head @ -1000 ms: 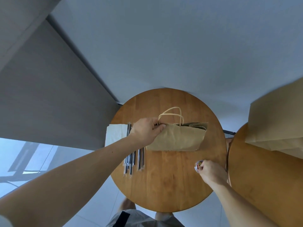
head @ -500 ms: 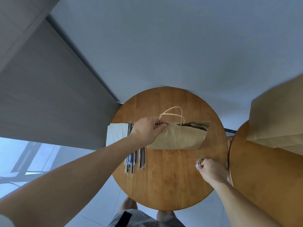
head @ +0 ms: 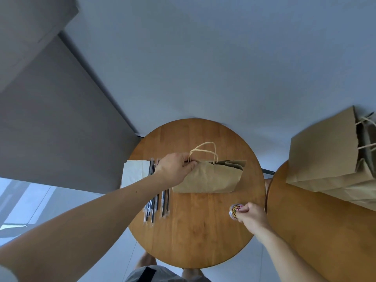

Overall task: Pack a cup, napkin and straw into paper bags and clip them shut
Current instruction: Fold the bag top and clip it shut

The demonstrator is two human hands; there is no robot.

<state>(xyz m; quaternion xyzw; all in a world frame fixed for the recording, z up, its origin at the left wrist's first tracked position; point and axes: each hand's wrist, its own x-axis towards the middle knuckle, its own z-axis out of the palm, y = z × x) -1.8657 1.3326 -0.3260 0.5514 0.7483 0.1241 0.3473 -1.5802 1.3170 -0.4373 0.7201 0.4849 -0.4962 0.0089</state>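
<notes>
Bag (head: pixel 207 180): flat on the middle of the worktop (head: pixel 195 237), handles looping toward the far side.
Left hand (head: pixel 175 171): grip pinching the bag's top corner, right by the handles.
Right hand (head: pixel 252 215): fingers curled at the clip tub (head: pixel 234 210) near the right edge. Cannot tell whether the grip has a clip.
Straws (head: pixel 156 202): a row just left of the bag, partly under the forearm.
Napkins (head: pixel 135 173): white stack at the left edge, beside the straws.
Second worktop (head: pixel 317 231): off right, spare bags (head: pixel 323 151) piled on it.

A round wooden table (head: pixel 193 241) stands against a pale grey-blue wall (head: pixel 223 68), with a second wooden table (head: pixel 315 231) just beside it on the right. On the left, a darker grey wall (head: pixel 50 129) meets glossy floor tiles (head: pixel 30 200) that reflect daylight.
</notes>
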